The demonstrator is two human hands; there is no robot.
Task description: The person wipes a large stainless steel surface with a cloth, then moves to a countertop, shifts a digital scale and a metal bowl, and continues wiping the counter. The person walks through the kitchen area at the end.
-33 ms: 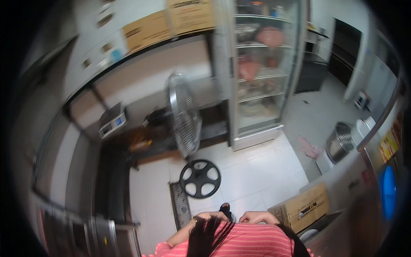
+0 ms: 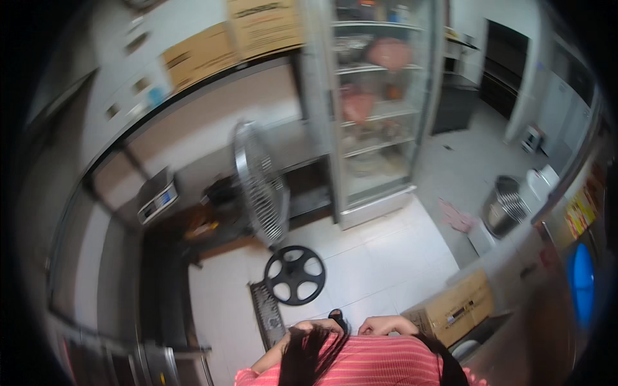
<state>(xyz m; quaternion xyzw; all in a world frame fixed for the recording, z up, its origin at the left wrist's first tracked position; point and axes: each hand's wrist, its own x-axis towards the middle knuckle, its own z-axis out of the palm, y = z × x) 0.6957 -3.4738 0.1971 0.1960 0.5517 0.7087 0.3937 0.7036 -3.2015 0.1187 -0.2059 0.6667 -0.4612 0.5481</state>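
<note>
Both of my hands are close to my waist, at the front of a pink striped top (image 2: 393,360). My left hand (image 2: 327,323) has its fingers bent inward, and dark hair hangs over part of the wrist. A short gap to the right of it, my right hand (image 2: 383,325) is curled in the same way against the top's lower edge. What either hand holds, if anything, is hidden by the fingers and the top. Past them, a foot in a dark sandal (image 2: 337,316) stands on the white tiles.
Ahead stands a fan (image 2: 261,186) on a black round base (image 2: 295,275), beside a floor grate (image 2: 267,315). A glass-door fridge (image 2: 376,215) is beyond. A carton (image 2: 458,309) sits right, a metal pot (image 2: 502,209) farther off. A scale (image 2: 158,196) is at left.
The view has turned slightly, so the fan, fridge and shelves lie a little farther left. My hands stay at my waist, with hardly any change.
</note>
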